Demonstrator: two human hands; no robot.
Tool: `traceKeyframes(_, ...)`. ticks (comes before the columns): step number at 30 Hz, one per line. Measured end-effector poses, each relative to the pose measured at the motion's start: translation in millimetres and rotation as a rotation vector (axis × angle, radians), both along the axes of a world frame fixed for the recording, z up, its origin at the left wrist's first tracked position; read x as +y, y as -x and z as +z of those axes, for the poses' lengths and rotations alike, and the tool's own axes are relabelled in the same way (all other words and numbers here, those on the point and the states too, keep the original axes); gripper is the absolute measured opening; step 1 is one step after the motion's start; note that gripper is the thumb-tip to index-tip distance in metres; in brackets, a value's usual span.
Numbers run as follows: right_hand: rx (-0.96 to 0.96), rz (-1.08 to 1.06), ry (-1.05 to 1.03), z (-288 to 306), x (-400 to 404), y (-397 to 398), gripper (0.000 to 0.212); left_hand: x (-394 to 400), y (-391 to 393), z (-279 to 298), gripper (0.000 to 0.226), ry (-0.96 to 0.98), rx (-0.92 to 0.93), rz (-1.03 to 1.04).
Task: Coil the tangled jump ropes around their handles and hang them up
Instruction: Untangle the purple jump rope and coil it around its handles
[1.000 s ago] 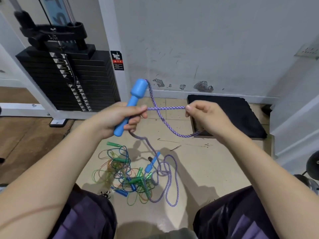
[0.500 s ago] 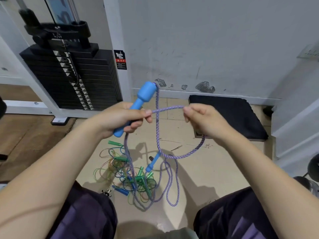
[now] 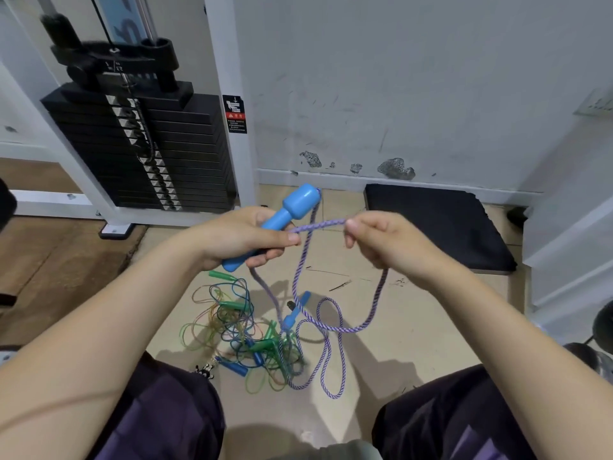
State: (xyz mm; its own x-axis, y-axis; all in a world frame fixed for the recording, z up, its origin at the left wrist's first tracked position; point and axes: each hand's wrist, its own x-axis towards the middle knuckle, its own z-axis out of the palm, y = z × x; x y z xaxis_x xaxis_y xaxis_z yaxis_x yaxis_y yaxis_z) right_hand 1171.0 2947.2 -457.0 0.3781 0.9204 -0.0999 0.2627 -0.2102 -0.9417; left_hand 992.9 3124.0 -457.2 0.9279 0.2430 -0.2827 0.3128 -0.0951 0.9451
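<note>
Here, with the left hand [image 3: 242, 237] gripping the blue handle [image 3: 285, 212] and the right hand [image 3: 381, 240] pinching the purple rope [image 3: 318, 225] at its 3 o'clock, each wrap probably wants steady tension, drawing slack from the tangled pile [image 3: 252, 336] on the floor at 6 o'clock.

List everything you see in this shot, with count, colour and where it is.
blue handle: one, light blue, gripped in the left hand
purple rope: one, purple-white braid, strung between both hands, looping to the floor
rope pile: several thin ropes, green, blue, orange, tangled on the floor
weight stack: one, black, upper left
black mat: one, by the wall, right
left hand: holds handle and rope
right hand: pinches rope
</note>
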Motion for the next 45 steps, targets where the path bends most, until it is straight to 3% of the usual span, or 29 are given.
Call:
traceKeyframes(3,0.06,-0.079,-0.032,0.0,-2.3,-8.3,0.032,0.5,0.4,-4.0,0.018,-0.042,-0.035,0.016)
traceKeyframes(6,0.039,0.093,0.046,-7.5,4.7,14.1,0.032,-14.1,-5.5,-5.0,0.022,-0.028,-0.038,-0.073)
traceKeyframes(9,-0.028,0.176,0.099,-6.7,8.9,24.2,0.03,-23.1,-8.4,-4.1,0.006,-0.042,-0.033,-0.145)
traceKeyframes(13,0.141,-0.026,-0.029,6.1,-1.0,-9.1,0.031,-6.9,-2.0,2.8,0.013,-0.04,-0.094,0.06)
traceKeyframes(16,0.121,-0.072,-0.043,5.4,-6.3,-21.5,0.034,0.3,-0.2,3.4,0.014,-0.018,-0.144,0.162)
traceKeyframes(23,0.033,0.152,0.099,-2.7,5.2,20.1,0.033,-30.7,-14.5,-5.7,0.011,-0.077,-0.078,-0.041)
traceKeyframes(27,0.058,0.013,0.022,3.4,-1.5,-0.3,0.033,-14.3,-7.1,1.5,0.023,-0.05,-0.109,0.085)
traceKeyframes(30,0.039,-0.07,-0.004,9.2,-10.0,-17.9,0.036,-2.0,0.3,3.6,0.012,-0.058,-0.141,0.171)
traceKeyframes(34,0.023,0.045,0.068,5.0,-3.7,-0.5,0.043,-16.1,-4.6,-1.7,0.013,-0.076,-0.118,0.087)
traceKeyframes(37,0.044,0.161,0.103,-0.9,4.1,20.1,0.036,-30.9,-10.6,-3.7,0.014,-0.083,-0.107,0.003)
traceKeyframes(45,0.076,-0.078,-0.001,11.6,-8.1,-17.0,0.038,-1.7,0.9,5.5,0.013,-0.03,-0.155,0.144)
